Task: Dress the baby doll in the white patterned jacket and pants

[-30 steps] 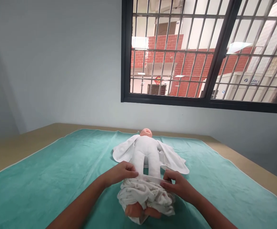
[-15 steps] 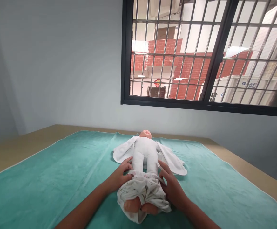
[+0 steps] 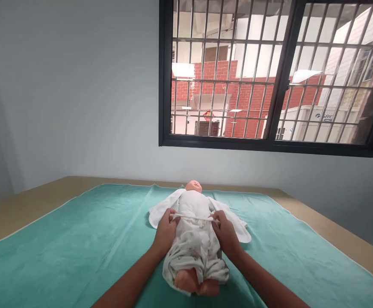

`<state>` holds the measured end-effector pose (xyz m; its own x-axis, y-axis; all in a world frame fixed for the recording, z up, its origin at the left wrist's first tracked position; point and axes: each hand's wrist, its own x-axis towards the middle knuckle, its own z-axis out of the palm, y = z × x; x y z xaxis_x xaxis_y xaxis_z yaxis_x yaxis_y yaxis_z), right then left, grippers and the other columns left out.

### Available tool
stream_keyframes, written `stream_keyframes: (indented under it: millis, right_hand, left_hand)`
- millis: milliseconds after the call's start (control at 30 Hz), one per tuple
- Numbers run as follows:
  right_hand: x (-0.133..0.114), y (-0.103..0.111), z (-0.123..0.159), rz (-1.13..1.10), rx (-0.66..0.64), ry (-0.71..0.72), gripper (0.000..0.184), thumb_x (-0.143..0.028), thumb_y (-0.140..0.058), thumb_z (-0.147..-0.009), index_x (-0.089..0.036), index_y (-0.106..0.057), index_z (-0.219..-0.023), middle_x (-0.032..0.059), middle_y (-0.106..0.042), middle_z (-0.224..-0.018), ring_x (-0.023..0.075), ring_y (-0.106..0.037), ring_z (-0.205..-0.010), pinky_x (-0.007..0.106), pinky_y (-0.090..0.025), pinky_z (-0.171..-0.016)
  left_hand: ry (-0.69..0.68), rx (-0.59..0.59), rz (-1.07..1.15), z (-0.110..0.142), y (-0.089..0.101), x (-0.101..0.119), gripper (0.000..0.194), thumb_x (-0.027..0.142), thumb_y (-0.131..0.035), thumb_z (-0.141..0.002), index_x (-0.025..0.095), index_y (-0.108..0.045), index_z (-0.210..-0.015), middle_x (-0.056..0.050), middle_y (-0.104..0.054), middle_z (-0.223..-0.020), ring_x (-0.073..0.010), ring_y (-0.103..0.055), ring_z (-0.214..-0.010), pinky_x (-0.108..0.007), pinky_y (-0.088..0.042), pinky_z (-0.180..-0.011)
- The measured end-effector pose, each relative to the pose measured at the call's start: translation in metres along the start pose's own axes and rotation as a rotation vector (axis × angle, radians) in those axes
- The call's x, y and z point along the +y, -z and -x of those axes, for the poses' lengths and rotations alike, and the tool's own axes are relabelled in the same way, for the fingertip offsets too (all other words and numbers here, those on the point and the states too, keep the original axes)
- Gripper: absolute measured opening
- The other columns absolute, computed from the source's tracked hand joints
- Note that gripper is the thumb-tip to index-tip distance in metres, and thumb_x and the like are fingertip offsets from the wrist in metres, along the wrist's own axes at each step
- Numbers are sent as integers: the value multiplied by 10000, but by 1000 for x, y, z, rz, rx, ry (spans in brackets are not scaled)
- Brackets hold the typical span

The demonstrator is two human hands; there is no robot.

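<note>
A baby doll (image 3: 193,201) with a white cloth body lies on its back on a teal blanket (image 3: 77,239), head away from me and bare feet toward me. Patterned white trousers (image 3: 195,252) cover its legs up to the waist. My left hand (image 3: 165,229) grips the waistband at the doll's left side in view, fingers closed. My right hand (image 3: 225,231) grips the waistband on the other side, fingers closed too. An open white garment (image 3: 234,222) is spread under the doll's torso.
The blanket covers a tan table (image 3: 16,205) that stands against a pale wall. A barred, dark-framed window (image 3: 270,77) sits above the far edge. The table's right edge (image 3: 350,246) runs diagonally toward me.
Both hands have pulled the trousers' waistband up from the doll's thighs to its waist. The bunched fabric over the legs has stretched out and the feet show more.
</note>
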<state>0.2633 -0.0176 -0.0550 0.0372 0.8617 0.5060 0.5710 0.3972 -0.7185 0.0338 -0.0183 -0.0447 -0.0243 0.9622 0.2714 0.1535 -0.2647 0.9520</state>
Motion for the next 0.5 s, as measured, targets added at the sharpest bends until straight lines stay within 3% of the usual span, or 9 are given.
stream_keyframes:
  millis: [100,267,367,433,500]
  right_hand:
    - [11,-8,-19,-82,173,-77,110,-296,-452,-790,-222,-469,-870,17,-609,-820,199,-561,-751,315,-441,-690]
    - [41,-29,-13,-127,85,-66,173,-288,-491,-765,-205,-501,-917,42,-606,-907,186,-562,-757,333,-482,-719]
    - [51,-34,-7,-178,44,-40,410,-240,-495,-747,-197,-501,-1154,100,-549,-1247,224,-556,-1106,352,-502,-864]
    - [54,-33,-8,-199,-46,-31,593,-204,-481,-732,-213,-451,-1324,82,-426,-1445,219,-424,-1317,351,-460,-989]
    - [54,-30,-12,-185,-131,-47,684,-182,-467,-719,-222,-429,-1400,56,-385,-1501,211,-355,-1382,350,-406,-1067]
  left_hand:
    - [12,-27,53,-15,-6,-4,286,445,-590,-775,192,-535,-897,15,-597,-739,-146,-544,-644,-253,-415,-606]
    - [9,4,-13,-15,-10,-39,322,495,-579,-798,183,-543,-868,-91,-635,-1106,-239,-602,-1006,-327,-469,-834]
    - [-27,-59,28,-15,-9,-54,253,407,-568,-833,184,-532,-948,-135,-442,-1433,-259,-442,-1304,-360,-357,-1051]
    - [-52,-129,80,-17,-8,-56,314,344,-560,-843,193,-514,-1115,-127,-382,-1490,-241,-364,-1373,-366,-289,-1113]
    - [-63,-172,87,-21,-7,-53,429,321,-561,-841,200,-476,-1243,-118,-449,-1446,-234,-390,-1356,-369,-294,-1115]
